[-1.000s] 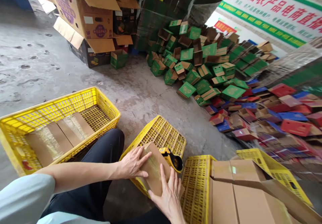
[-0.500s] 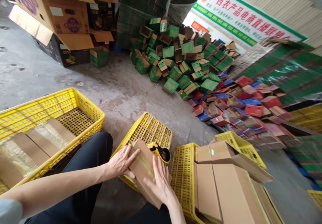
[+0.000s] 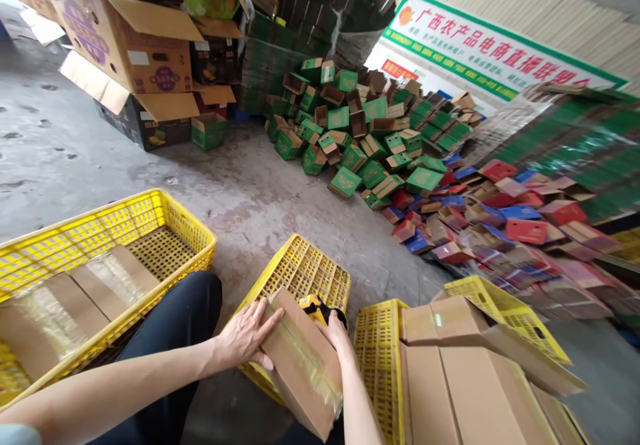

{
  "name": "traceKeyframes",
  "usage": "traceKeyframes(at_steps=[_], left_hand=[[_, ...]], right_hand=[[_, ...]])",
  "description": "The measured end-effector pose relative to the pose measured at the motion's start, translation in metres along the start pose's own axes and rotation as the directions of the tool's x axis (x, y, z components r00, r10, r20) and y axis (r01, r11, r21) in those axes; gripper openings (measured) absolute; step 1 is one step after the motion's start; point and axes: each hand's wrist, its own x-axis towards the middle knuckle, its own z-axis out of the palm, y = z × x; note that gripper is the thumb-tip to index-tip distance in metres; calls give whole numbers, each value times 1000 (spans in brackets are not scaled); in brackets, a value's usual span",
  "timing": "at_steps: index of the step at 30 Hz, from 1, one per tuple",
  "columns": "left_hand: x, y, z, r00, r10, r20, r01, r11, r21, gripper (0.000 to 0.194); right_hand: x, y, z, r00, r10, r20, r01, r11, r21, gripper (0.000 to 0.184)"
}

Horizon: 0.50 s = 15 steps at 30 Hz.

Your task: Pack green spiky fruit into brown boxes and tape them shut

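A taped cardboard box (image 3: 303, 365) lies tilted on an upturned yellow crate (image 3: 320, 268) between my knees. My left hand (image 3: 253, 332) grips its left side, fingers spread over the top and thumb down the edge. Shiny tape runs along the box's top. Just beyond the box's right edge, my right hand (image 3: 334, 330) is closed around a yellow and black tape dispenser (image 3: 315, 308). The box and the hand itself partly hide the dispenser and the right fingertips.
To the left, a yellow crate (image 3: 187, 232) holds taped boxes (image 3: 117, 278). At the right, another yellow crate (image 3: 377, 365) is loaded with brown cartons (image 3: 480, 385). Green boxes (image 3: 345, 182) and red and blue boxes (image 3: 525, 232) lie heaped on the floor beyond. Large cartons (image 3: 155, 45) are stacked back left.
My right hand has left the box's top and moved forward onto the tape dispenser. My left hand stays on the box. The view has shifted slightly.
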Motion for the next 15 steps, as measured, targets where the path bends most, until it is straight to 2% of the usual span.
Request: traceKeyframes(at_steps=[4, 8, 9, 11, 13, 15], left_hand=[[2, -1, -1, 1000, 8, -4, -8, 999, -37, 131], [2, -1, 2, 1000, 21, -6, -22, 998, -59, 131], [2, -1, 2, 1000, 20, -8, -21, 998, -64, 131], [1, 0, 1, 1000, 16, -4, -16, 997, -71, 132], [0, 1, 1, 1000, 7, 10, -6, 997, -77, 133], [0, 1, 0, 1000, -3, 23, 6, 996, -93, 134]], right_hand=[[-7, 1, -17, 994, 103, -16, -103, 994, 42, 45], [-24, -1, -59, 992, 92, -88, -80, 989, 128, 59], [-31, -3, -70, 994, 62, -91, -47, 985, 164, 61], [-49, -10, -90, 997, -69, -35, 77, 917, 392, 66], [-66, -22, -100, 986, -155, 68, 88, 812, 576, 73], [-80, -34, -100, 969, -203, 139, 62, 749, 659, 76]])
